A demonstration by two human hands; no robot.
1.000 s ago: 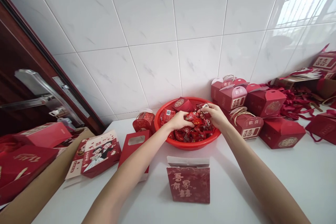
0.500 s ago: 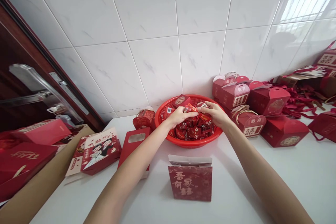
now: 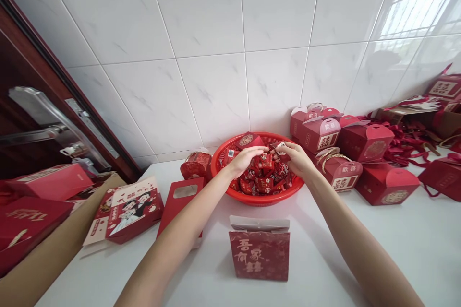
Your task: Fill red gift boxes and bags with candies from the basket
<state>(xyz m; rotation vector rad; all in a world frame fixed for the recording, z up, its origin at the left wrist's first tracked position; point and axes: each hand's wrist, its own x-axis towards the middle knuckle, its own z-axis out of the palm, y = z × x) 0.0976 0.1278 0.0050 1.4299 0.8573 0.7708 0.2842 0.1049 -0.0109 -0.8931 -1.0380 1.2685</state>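
Both hands are over a red plastic basket [image 3: 264,200] heaped with red-wrapped candies [image 3: 264,185]. My left hand [image 3: 243,162] reaches across its left side, fingers stretched out just above the candies, with nothing seen in its grasp. On the other side, my right hand [image 3: 296,157] has its fingers loosely curved and apart, close to a dark red packet [image 3: 279,147]; whether they touch it I cannot tell. In front of the basket, between my forearms, a dark red gift box [image 3: 260,256] with gold characters stands upright, its pale top flaps raised.
A small red box [image 3: 249,140] lies at the basket's back. Several closed red boxes [image 3: 389,184] stand to the right, with red ribbons [image 3: 399,146] behind. At the left are a red windowed box [image 3: 183,192], a couple-printed box [image 3: 137,211] and a cardboard carton [image 3: 61,235]. A tiled wall [image 3: 212,91] rises behind.
My hands, which were pinching a red candy packet together above the basket, have moved slightly apart and their fingers have loosened. The packet is no longer between them. The view has shifted slightly.
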